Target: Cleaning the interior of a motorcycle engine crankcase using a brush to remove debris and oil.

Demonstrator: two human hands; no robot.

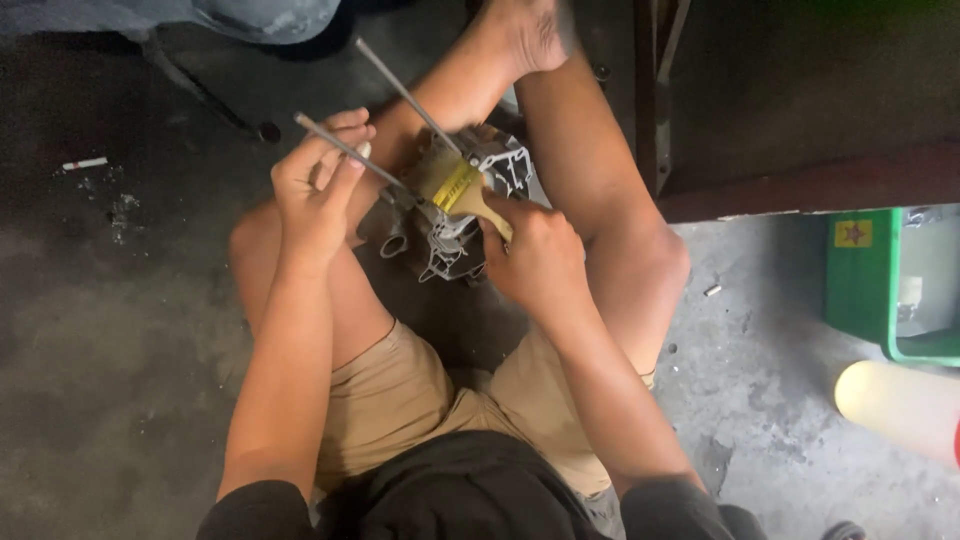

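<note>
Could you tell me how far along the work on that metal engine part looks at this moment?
Done: two long rods already stand in the grey metal casting, which rests between the legs. In hand: the left hand grips one rod, while the right hand holds a brush with a yellow band against the casting. Left: I cannot tell how much of the surface remains unbrushed.

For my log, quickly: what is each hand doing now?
Left hand: closed on a thin metal rod.
Right hand: closed on a paintbrush.
</note>
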